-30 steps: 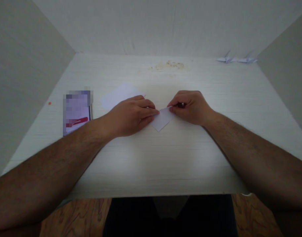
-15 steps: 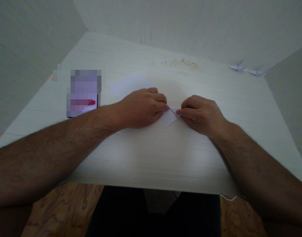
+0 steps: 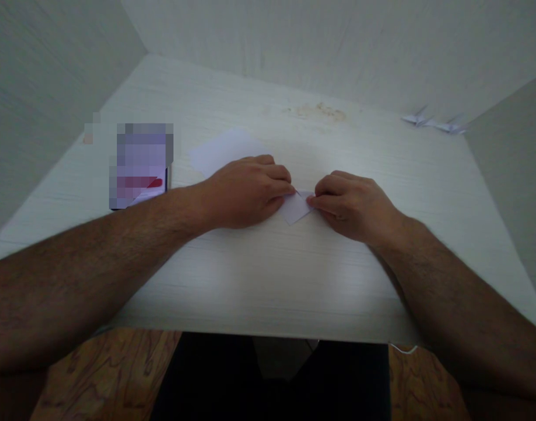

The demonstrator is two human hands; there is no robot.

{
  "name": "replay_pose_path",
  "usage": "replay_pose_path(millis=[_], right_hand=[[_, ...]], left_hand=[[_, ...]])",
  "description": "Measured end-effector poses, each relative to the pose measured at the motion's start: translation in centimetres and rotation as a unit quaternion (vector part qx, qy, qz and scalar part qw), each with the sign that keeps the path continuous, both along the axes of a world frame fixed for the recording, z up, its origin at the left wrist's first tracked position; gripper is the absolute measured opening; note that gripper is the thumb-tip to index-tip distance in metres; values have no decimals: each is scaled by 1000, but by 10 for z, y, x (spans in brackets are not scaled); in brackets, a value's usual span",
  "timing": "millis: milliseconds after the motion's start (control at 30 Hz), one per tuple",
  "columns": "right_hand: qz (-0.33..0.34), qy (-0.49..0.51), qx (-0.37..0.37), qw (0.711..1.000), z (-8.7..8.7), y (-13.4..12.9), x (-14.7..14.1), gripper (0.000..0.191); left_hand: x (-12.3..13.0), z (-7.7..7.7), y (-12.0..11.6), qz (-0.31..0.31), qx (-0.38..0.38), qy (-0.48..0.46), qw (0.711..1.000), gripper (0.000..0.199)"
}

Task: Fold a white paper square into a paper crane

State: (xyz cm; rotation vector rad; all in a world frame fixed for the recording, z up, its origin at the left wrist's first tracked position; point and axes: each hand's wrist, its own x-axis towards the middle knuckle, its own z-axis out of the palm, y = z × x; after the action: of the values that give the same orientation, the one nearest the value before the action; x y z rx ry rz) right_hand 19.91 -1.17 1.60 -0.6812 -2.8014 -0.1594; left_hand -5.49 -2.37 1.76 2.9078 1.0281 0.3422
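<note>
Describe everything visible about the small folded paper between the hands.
The small folded paper is plain, pale and thin-looking, a flap edge slanting near its top. It looks fairly flat, low at the white table, one corner towards the person. The left hand's fingers touch its left side; the right hand pinches its right. Fingers hide the rest.

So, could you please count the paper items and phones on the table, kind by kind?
Small folded paper, between left hand and right hand: 1
Flat white paper, sheet or stack unclear: 1
Folded paper figures, far right: 2
Phone, partly blurred: 1
Total: 5
</note>
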Motion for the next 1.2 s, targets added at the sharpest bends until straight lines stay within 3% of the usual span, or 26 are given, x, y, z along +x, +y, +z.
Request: replay_pose_path(millis=[733,1200], right_hand=[[-5,-28,27,999,1,-2,1,23],[-5,-37,-1,999,3,-1,0,23]], left_hand=[[1,1,0,-1,13,-13,1000,30],[0,1,0,-6,18,0,1000,32]])
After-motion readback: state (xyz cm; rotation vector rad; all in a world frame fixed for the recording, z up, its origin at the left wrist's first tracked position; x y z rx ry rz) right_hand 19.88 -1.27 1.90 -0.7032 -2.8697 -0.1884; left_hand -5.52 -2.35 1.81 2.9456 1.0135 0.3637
